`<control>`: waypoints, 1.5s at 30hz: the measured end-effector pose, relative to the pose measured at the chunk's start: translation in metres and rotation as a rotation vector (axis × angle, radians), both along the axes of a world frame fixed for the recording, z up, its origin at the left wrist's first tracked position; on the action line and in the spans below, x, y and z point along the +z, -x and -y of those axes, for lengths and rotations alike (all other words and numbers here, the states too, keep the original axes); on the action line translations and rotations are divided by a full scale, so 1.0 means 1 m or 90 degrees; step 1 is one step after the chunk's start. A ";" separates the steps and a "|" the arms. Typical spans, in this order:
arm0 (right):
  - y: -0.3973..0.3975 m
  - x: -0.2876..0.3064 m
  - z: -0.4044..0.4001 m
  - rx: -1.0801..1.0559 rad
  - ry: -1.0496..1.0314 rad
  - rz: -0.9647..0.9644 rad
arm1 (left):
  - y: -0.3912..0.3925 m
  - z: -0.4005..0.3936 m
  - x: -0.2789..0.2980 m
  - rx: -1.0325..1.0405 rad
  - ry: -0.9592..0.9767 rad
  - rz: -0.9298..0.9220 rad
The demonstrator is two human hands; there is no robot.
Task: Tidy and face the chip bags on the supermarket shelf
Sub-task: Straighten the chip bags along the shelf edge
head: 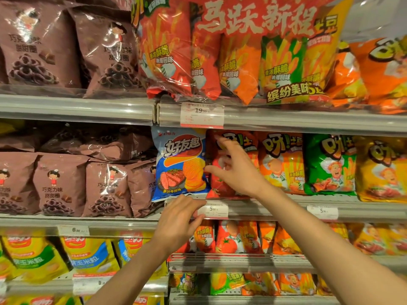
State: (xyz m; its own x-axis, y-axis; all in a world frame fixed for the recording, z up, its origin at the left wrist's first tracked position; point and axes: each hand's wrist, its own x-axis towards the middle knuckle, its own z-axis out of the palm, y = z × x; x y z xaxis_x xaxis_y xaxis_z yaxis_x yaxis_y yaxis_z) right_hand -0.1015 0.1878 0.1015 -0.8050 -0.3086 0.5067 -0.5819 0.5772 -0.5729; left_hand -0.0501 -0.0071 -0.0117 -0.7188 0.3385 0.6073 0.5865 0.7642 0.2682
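1. Supermarket shelving fills the view: grey metal shelf rails (264,123) with clear price strips, stocked with brown, red, orange, green and yellow snack bags.
2. Middle shelf: a blue-and-white crinkled chip bag (179,164) stands upright, facing front, just beside a red tomato-flavour bag (222,186).
3. Right hand (236,170) reaches in front of the red bag, fingers spread and loosely extended, gripping nothing; contact cannot be confirmed.
4. Left hand (179,219) hovers at the shelf edge below the blue bag, fingers relaxed, holding nothing.
5. Recommendation: square the red bag upright, flush with its neighbours, label forward, steadying the blue bag.
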 end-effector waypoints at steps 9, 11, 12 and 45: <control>-0.005 -0.031 -0.111 -0.180 -0.030 0.036 | 0.004 -0.013 0.005 0.007 0.010 0.019; -0.001 -0.032 -0.108 -0.142 -0.029 0.096 | 0.005 -0.011 0.006 -0.001 -0.003 0.029; 0.002 -0.030 -0.105 -0.119 -0.017 0.119 | 0.006 -0.011 0.006 -0.004 -0.004 0.032; 0.010 -0.045 -0.063 -0.191 0.057 0.055 | 0.009 0.002 -0.001 -0.029 0.002 0.018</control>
